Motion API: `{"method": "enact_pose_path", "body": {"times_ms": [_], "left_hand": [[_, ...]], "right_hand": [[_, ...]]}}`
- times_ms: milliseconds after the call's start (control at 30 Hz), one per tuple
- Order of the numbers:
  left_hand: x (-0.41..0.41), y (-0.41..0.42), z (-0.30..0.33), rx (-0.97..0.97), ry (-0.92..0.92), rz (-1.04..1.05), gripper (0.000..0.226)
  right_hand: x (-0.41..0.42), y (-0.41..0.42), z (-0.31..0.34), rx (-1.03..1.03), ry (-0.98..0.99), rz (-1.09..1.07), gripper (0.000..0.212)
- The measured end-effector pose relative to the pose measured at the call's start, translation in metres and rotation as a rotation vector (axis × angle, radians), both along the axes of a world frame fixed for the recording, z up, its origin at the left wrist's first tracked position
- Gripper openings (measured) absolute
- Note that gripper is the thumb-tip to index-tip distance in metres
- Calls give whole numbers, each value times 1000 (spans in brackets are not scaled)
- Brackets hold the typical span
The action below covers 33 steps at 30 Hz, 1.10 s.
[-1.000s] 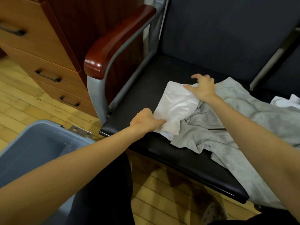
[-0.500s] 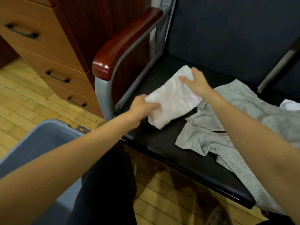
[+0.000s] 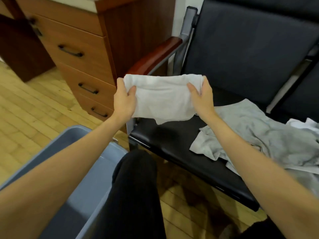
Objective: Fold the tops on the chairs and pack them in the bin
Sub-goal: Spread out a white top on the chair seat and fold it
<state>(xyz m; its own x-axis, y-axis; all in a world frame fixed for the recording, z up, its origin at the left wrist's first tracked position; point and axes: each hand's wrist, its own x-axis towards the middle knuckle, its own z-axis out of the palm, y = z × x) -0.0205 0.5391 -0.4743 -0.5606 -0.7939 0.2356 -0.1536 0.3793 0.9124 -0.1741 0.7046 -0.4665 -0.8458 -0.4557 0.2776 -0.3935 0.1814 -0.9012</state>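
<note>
Folded white top (image 3: 163,99) held above chair (image 3: 172,135).

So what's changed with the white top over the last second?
The folded white top has come up off the chair seat and swung left; the left hand and right hand now grip one end each. The grey top stays on the seat, and the bin stays put.

A folded white cotton top (image 3: 163,99) is held in the air between the left hand (image 3: 124,100) and right hand (image 3: 202,97), above the front left corner of a black padded chair (image 3: 181,140). A crumpled grey top (image 3: 255,135) lies on the seat to the right. A grey plastic bin (image 3: 82,169) sits on the floor, lower left. A wooden drawer cabinet (image 3: 82,54) stands left of the chair.
</note>
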Motion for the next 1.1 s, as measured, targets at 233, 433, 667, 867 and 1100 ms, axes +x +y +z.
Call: {"method": "enact_pose_path", "body": {"times_ms": [233, 433, 667, 867, 1100], "left_hand": [[101, -40, 1, -193, -99, 158, 9], [191, -94, -11, -82, -237, 245, 9], [238, -125, -9, 527, -79, 355, 37], [222, -133, 10, 692, -31, 350, 38], [205, -129, 31, 621, -5, 245, 40]], "right_hand": [[96, -47, 18, -14, 41, 213, 19], [174, -118, 0, 11, -127, 301, 30], [193, -171, -53, 313, -990, 278, 50], [238, -175, -98, 460, -1417, 430, 22], [276, -182, -104, 357, -1862, 531, 55]]}}
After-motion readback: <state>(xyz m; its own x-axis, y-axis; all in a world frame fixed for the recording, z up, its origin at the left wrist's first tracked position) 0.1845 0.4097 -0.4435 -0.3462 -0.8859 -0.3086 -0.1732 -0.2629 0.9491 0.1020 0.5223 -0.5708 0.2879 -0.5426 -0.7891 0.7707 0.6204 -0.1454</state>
